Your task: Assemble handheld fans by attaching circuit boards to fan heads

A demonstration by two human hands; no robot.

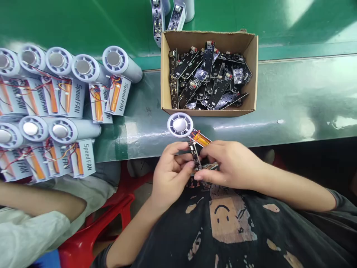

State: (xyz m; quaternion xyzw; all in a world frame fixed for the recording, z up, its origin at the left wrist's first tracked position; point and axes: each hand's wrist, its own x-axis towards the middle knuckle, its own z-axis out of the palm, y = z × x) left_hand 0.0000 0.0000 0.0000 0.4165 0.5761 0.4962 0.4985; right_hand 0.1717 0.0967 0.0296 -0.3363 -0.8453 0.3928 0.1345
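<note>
- Left hand and right hand curl nearly closed, fingertips pinching a narrow black circuit board over a grey-green workbench edge.
- A white round fan head with an orange battery sits just beyond the board.

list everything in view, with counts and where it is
cardboard box: one, brown, open, mid-bench
circuit boards: many, black, loose in box
fans with Speed FAN cards: eight, white and grey, two rows at left
fan bodies: two, grey, top edge, partly cut off
workbench: one, green, under all these
fan head: one, white, before box
battery: one, orange, beside fan head
held circuit board: one, black, between hands
stool: one, red, below bench
co-worker's forearm: one, bare, lower left
left hand: one, on held board
right hand: one, on held board
T-shirt: one, dark, bottom
</note>
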